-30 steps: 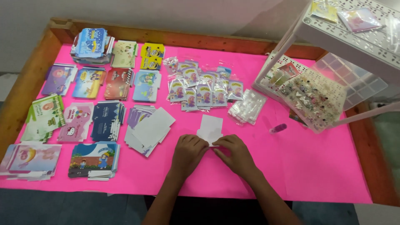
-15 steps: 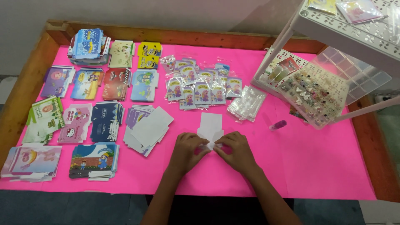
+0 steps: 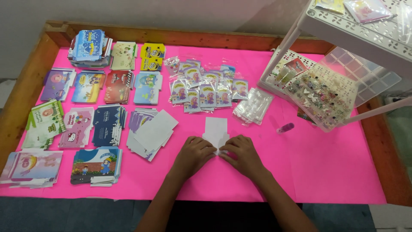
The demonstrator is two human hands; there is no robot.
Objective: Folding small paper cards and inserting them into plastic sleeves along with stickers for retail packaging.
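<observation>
The left hand (image 3: 196, 152) and the right hand (image 3: 241, 154) lie close together on the pink tabletop (image 3: 326, 172). Both press with bent fingers on the near end of a white card (image 3: 216, 130). The fingertips hide that end, so how it is folded there is hard to make out. The far end of the card lies flat and shows plainly.

Just left of the left hand is a pile of white cards (image 3: 151, 134), a bit fanned out. Beyond the card lie small packets (image 3: 205, 88) with pictures on them, overlapping each other. To the right of those is a heap of clear bags (image 3: 253, 105). A small purple tube (image 3: 285, 128) lies right of the bags, apart from the hands.

Picture cards sit in stacks (image 3: 92, 86) over the left side. On the right, a clear box (image 3: 330, 96) of tiny bits leans against a white rack (image 3: 365, 36), whose top is cut off by the edge of the view.
</observation>
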